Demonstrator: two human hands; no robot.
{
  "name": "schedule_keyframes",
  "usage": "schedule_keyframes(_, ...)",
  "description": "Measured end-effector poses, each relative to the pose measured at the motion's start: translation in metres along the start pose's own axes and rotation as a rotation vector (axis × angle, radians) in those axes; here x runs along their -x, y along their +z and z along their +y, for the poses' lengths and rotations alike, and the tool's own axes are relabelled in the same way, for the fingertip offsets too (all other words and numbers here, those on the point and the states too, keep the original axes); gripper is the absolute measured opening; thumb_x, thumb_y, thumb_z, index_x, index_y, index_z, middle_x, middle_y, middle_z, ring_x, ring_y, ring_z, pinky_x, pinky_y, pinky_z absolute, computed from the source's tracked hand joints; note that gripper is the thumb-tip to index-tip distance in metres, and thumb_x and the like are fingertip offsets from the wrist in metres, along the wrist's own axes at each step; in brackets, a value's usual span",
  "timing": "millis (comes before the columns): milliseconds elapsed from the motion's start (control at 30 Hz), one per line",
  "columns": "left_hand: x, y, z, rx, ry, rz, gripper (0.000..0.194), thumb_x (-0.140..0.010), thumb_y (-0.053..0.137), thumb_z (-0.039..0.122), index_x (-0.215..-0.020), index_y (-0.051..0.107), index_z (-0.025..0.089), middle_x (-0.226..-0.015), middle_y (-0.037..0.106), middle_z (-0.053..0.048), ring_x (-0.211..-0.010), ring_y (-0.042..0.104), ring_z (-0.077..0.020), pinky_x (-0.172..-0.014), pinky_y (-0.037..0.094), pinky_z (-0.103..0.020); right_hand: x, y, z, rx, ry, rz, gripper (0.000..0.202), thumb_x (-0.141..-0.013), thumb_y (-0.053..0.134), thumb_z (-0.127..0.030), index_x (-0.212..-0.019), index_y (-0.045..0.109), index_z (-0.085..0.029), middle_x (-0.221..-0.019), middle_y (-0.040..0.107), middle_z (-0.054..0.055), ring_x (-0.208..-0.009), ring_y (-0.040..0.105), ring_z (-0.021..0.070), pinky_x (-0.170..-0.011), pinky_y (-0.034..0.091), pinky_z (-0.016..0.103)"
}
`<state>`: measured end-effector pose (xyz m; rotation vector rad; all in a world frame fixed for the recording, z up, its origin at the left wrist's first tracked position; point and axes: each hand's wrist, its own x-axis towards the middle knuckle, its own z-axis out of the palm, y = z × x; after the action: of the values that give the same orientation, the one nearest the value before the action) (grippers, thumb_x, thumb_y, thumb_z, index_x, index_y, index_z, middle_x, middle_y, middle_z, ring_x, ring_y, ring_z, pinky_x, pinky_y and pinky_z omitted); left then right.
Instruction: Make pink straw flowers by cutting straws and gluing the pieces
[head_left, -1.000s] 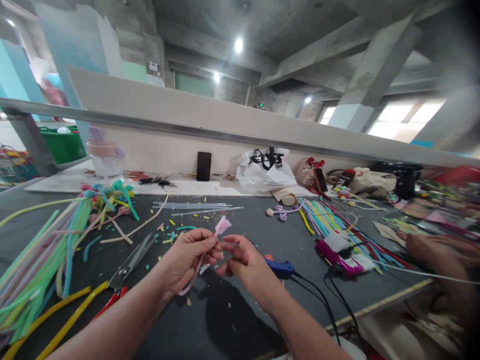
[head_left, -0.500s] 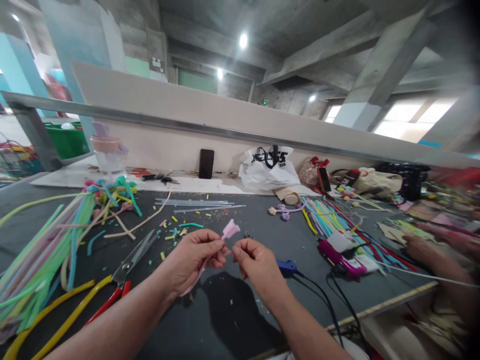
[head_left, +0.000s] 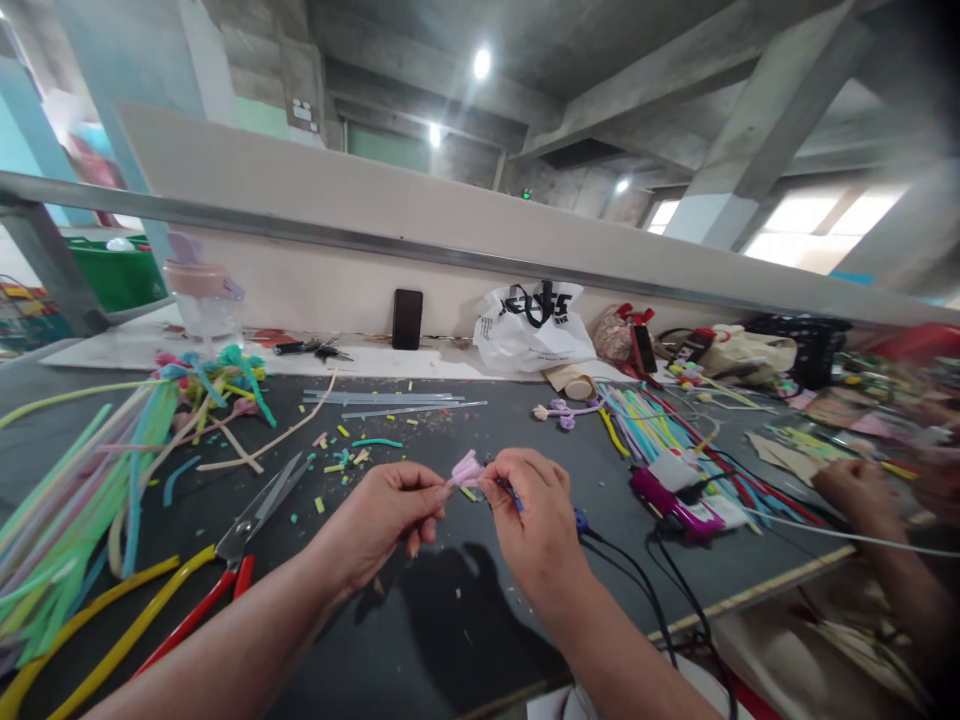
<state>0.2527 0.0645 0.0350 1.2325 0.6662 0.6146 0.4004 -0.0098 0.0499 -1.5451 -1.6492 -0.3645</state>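
A small pink pipe-cleaner flower [head_left: 466, 468] is held just above the dark table, between my two hands. My left hand [head_left: 396, 508] pinches its left end between thumb and forefinger. Its right side is gripped by the closed fingertips of my right hand [head_left: 531, 512], which hide part of it. Partly behind my right hand lies a blue tool [head_left: 581, 521] with a black cord. Large scissors [head_left: 238, 535] with red and yellow handles rest half open to the left of my left forearm.
Pastel pipe cleaners [head_left: 139, 470] lie bundled at left; another bunch [head_left: 637, 420] lies right, near a magenta device [head_left: 671, 503]. Cut bits [head_left: 352, 455] litter the table beyond my hands. A phone [head_left: 407, 319] and white bag [head_left: 529, 325] stand behind. Another person's hand [head_left: 855, 490] works at right.
My right hand has risen from below the flower to grip its right side. The flower has tipped from upright toward the right. The view has shifted slightly.
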Motion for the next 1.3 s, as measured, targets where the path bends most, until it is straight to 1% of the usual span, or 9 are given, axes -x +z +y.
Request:
schedule_keyframes(267, 0.002, 0.002, 0.005, -0.022, -0.054, 0.005, 0.021, -0.068, 0.066, 0.031, -0.065, 0.057, 0.012, -0.048, 0.051, 0.005, -0.035, 0.041, -0.0024, -0.03, 0.029, -0.012, 0.0, 0.001, 0.003, 0.035, -0.006, -0.017, 0.009, -0.081, 0.057, -0.019, -0.073, 0.058, -0.02, -0.08, 0.062, 0.0, -0.081, 0.055, 0.0149, -0.078, 0.028, 0.03)
schedule_keyframes(500, 0.002, -0.002, 0.002, -0.016, -0.081, -0.041, 0.019, -0.068, 0.066, 0.03, -0.068, 0.059, 0.013, -0.05, 0.051, 0.005, -0.035, 0.041, -0.002, -0.03, 0.028, -0.011, 0.002, 0.003, 0.004, 0.044, 0.007, -0.033, 0.008, -0.081, 0.058, -0.02, -0.073, 0.059, -0.02, -0.08, 0.061, 0.0, -0.08, 0.055, 0.0152, -0.08, 0.028, 0.031)
schedule_keyframes(733, 0.001, -0.007, -0.001, -0.002, -0.123, -0.132, 0.019, -0.068, 0.066, 0.03, -0.067, 0.06, 0.012, -0.05, 0.051, 0.003, -0.037, 0.042, -0.0023, -0.032, 0.027, -0.011, 0.001, 0.003, 0.006, 0.05, -0.002, -0.052, 0.011, -0.079, 0.057, -0.015, -0.069, 0.059, -0.02, -0.078, 0.06, 0.0, -0.079, 0.055, 0.0145, -0.079, 0.027, 0.031)
schedule_keyframes(933, 0.0, -0.009, -0.001, -0.011, -0.16, -0.152, 0.022, -0.066, 0.068, 0.033, -0.067, 0.062, 0.013, -0.05, 0.053, 0.003, -0.036, 0.041, -0.002, -0.032, 0.024, -0.011, 0.001, 0.002, 0.005, 0.058, -0.01, -0.074, 0.011, -0.077, 0.058, -0.014, -0.068, 0.059, -0.02, -0.077, 0.06, -0.001, -0.078, 0.056, 0.0141, -0.08, 0.027, 0.032)
schedule_keyframes(1067, -0.001, -0.01, -0.002, 0.012, -0.181, -0.174, 0.021, -0.065, 0.069, 0.031, -0.071, 0.064, 0.012, -0.051, 0.054, 0.002, -0.036, 0.042, -0.002, -0.032, 0.024, -0.011, 0.003, 0.002, 0.004, 0.031, 0.02, -0.063, 0.01, -0.076, 0.059, -0.015, -0.068, 0.058, -0.02, -0.076, 0.06, -0.001, -0.078, 0.056, 0.0144, -0.08, 0.028, 0.032)
schedule_keyframes(1200, -0.002, -0.013, -0.001, 0.074, -0.227, -0.179, 0.02, -0.065, 0.07, 0.029, -0.072, 0.063, 0.012, -0.051, 0.053, 0.002, -0.037, 0.043, -0.0014, -0.033, 0.026, -0.01, 0.002, 0.0, 0.005, -0.041, 0.055, -0.06, 0.011, -0.08, 0.054, -0.018, -0.07, 0.056, -0.019, -0.076, 0.059, 0.0, -0.075, 0.055, 0.0146, -0.077, 0.031, 0.032)
schedule_keyframes(1300, -0.003, -0.013, 0.0, 0.115, -0.257, -0.167, 0.018, -0.065, 0.07, 0.026, -0.072, 0.063, 0.011, -0.052, 0.054, 0.002, -0.038, 0.043, -0.0004, -0.036, 0.027, -0.009, 0.001, -0.001, 0.008, -0.119, 0.099, 0.004, 0.015, -0.085, 0.046, -0.022, -0.075, 0.055, -0.019, -0.079, 0.059, 0.003, -0.08, 0.055, 0.0166, -0.076, 0.036, 0.032)
